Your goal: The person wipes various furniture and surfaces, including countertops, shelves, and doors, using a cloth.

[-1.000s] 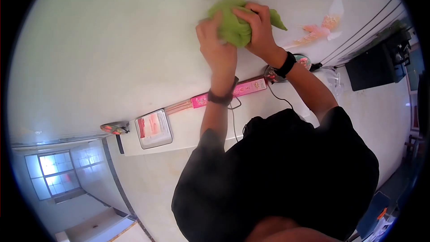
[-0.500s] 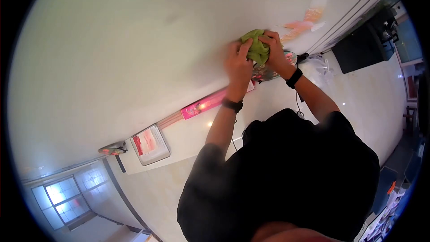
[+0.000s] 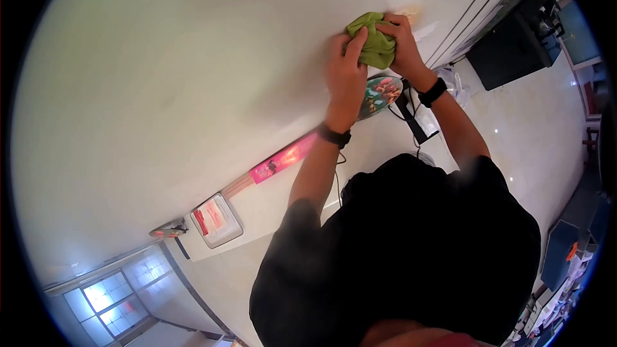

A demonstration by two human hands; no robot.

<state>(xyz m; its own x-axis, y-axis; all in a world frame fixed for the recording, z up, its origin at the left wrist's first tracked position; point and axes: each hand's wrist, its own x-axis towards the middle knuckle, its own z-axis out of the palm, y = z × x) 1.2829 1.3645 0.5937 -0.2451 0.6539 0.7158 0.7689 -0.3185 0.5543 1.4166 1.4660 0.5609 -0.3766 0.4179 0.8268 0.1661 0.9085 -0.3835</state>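
Gripping bunched green cloth (image 3: 375, 45) at pale wall (image 3: 193, 90); left hand (image 3: 346, 77) and right hand (image 3: 406, 44) closed on opposite sides, equally near, cloth between them. Long axis lost in folds. Just below grip: floral-patterned oval disc (image 3: 384, 95); pink box (image 3: 283, 162) farther down-left.

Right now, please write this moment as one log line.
left hand: holding green cloth | right hand: same cloth | cloth: bunched, at wall
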